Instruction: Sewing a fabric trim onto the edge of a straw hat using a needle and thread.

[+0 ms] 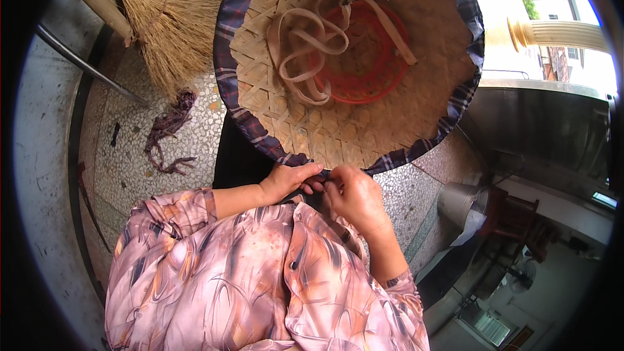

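A wide woven bamboo hat (416,117) lies with its hollow inner side facing up. Dark plaid cloth (225,58) binds its rim all round. Inside it is a red ring (390,84), with a loosely coiled cream strap (279,42) lying across. At the near rim, my left hand (281,182) is closed on the plaid binding, its thumb pressed on top. Just right of it, my right hand (359,198) is bent at the same edge with fingertips pinched together. Whatever is between those fingertips is too small or hidden to make out.
A straw broom (166,32) leans at the upper left, above a dark purplish tangle (166,130) on the speckled floor (127,175). A curved metal rod (91,62) crosses the left side. To the right are a pale bucket (457,205) and a dark wooden chair (513,218).
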Demonstrator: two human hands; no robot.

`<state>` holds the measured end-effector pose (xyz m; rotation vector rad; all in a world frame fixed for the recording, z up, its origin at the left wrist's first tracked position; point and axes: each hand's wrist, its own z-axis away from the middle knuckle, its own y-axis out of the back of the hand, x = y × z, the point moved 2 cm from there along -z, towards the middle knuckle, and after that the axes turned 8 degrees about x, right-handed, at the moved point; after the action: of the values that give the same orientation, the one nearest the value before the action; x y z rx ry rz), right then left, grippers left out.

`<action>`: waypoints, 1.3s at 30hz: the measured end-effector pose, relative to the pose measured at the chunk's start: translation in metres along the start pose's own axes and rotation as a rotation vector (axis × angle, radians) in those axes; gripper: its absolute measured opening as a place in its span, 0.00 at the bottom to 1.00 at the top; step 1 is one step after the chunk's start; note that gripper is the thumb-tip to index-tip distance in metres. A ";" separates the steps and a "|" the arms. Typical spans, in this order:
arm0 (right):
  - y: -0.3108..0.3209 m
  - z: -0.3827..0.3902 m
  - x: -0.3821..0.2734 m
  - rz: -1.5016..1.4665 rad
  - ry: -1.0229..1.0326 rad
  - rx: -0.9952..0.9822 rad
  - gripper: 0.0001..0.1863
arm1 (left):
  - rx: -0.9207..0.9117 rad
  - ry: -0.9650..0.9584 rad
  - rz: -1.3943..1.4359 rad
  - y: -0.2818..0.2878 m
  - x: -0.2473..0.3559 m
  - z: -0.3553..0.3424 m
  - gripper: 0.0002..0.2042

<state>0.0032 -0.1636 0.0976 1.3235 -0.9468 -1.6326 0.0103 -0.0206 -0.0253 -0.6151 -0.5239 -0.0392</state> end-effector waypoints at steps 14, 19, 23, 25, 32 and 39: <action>-0.008 -0.048 -0.022 0.309 0.158 -0.392 0.09 | 0.026 -0.057 -0.023 -0.010 0.026 0.015 0.20; -0.013 -0.053 -0.031 0.345 0.084 -0.416 0.10 | 0.081 -0.078 -0.087 -0.011 0.032 0.022 0.21; -0.019 -0.046 -0.026 0.293 0.000 -0.207 0.11 | 0.110 -0.094 0.045 -0.009 0.025 0.017 0.23; -0.019 -0.047 -0.022 0.228 -0.007 -0.132 0.12 | 0.009 -0.021 -0.102 -0.007 0.027 0.018 0.24; -0.017 -0.056 0.016 -0.823 -0.402 -0.151 0.10 | 0.023 0.004 -0.009 -0.008 0.019 0.013 0.26; 0.008 -0.071 0.005 -1.458 -0.539 -0.355 0.05 | 0.049 0.010 -0.002 -0.007 0.019 0.012 0.26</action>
<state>0.0737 -0.1756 0.0906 1.3585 0.2987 -3.1424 0.0205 -0.0175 -0.0042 -0.5665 -0.5148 -0.0315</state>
